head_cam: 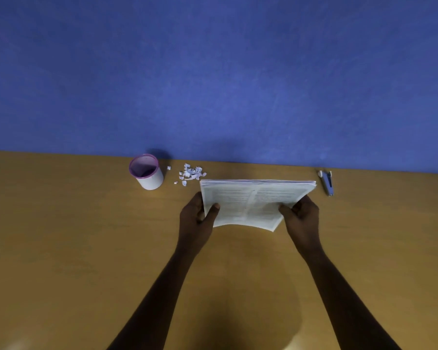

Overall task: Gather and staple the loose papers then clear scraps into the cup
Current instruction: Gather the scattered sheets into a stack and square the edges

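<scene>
A stack of printed papers [250,200] is held between both hands above the wooden table [86,236], tilted so its top face leans toward me. My left hand [197,215] grips the stack's left edge, thumb on the front sheet. My right hand [301,215] grips its lower right corner. A pile of small white paper scraps [191,173] lies on the table behind the stack's left corner. Left of the scraps stands a white cup [147,171] with a purple rim, upright. A blue stapler [327,182] lies to the right of the papers.
A blue wall [213,72] rises directly behind the table's far edge, close behind the cup, scraps and stapler. One stray scrap [169,168] lies between the cup and the pile. Bare tabletop extends to the left, right and toward me.
</scene>
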